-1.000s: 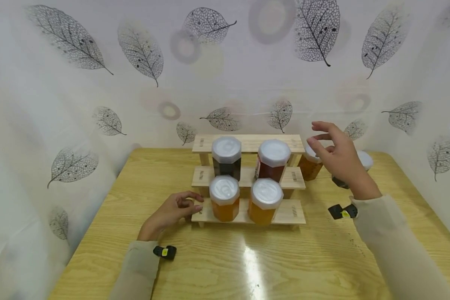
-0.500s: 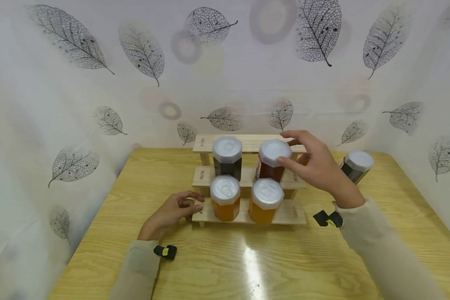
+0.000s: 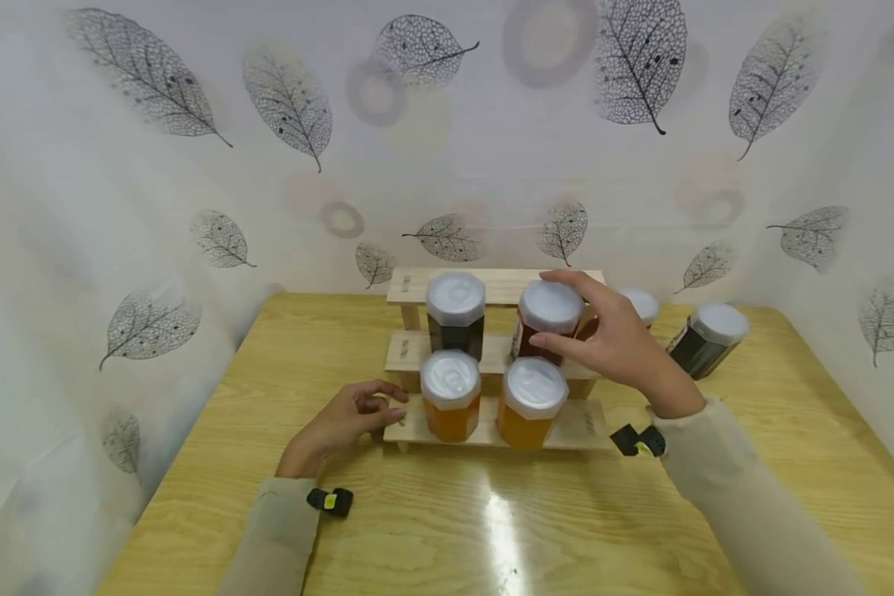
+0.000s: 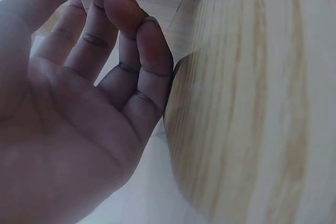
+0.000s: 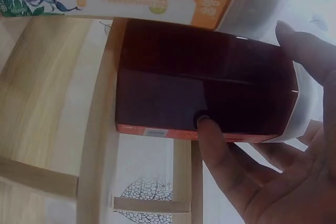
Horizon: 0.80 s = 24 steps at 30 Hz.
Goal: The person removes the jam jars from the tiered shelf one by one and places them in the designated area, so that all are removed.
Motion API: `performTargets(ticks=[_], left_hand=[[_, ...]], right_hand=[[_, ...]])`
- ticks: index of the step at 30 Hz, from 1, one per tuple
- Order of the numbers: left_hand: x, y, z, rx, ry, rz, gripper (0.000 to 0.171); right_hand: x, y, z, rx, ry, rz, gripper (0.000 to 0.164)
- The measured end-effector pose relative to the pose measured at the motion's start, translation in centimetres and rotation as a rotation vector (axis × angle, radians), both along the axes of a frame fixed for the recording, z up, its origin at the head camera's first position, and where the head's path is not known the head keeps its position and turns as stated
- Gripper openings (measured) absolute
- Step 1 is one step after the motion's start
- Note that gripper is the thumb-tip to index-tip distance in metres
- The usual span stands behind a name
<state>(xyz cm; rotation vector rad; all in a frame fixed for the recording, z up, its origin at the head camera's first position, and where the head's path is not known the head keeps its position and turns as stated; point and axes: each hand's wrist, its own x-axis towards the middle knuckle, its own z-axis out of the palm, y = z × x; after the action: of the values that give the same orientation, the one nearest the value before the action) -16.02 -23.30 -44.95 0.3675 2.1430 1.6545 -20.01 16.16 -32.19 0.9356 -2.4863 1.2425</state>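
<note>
A stepped wooden rack (image 3: 574, 426) of three shelves holds several jars with white octagonal lids. Between my right hand's (image 3: 603, 335) thumb and fingers is the dark red jar (image 3: 540, 331) on the middle shelf. In the right wrist view a fingertip presses that jar's (image 5: 210, 77) side, and another digit reaches its lid. My left hand (image 3: 343, 426) grips the left end of the bottom shelf with thumb and forefinger; in the left wrist view its other fingers (image 4: 155, 51) are curled beside the wood. A black jar (image 3: 456, 314) shares the middle shelf. Two amber jars (image 3: 450, 397) stand below.
Right of the rack, a dark jar (image 3: 704, 343) stands on the wooden table (image 3: 432, 521). Another white-lidded jar (image 3: 639, 305) is partly hidden behind my right hand. A leaf-patterned cloth (image 3: 268, 223) hangs behind the table.
My right hand has come left and down from above the jars at the right, and its fingers have closed round the dark red jar. My left hand has stayed at the rack's end.
</note>
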Motion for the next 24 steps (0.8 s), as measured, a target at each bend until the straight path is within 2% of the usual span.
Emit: performTargets(ticks=[5, 15, 24], left_hand=[[-0.1, 0.1, 0.0, 0.001, -0.007, 0.003, 0.033], [0.0, 0.1, -0.1, 0.001, -0.015, 0.003, 0.032], [0.2, 0.0, 0.1, -0.002, -0.033, 0.025, 0.033]], right_hand=[[0.2, -0.1, 0.0, -0.013, 0.013, -0.033, 0.070], [0.3, 0.0, 0.0, -0.024, 0.142, -0.081, 0.069], [0.7, 1.8, 0.9, -0.027, 0.205, -0.121, 0.070]])
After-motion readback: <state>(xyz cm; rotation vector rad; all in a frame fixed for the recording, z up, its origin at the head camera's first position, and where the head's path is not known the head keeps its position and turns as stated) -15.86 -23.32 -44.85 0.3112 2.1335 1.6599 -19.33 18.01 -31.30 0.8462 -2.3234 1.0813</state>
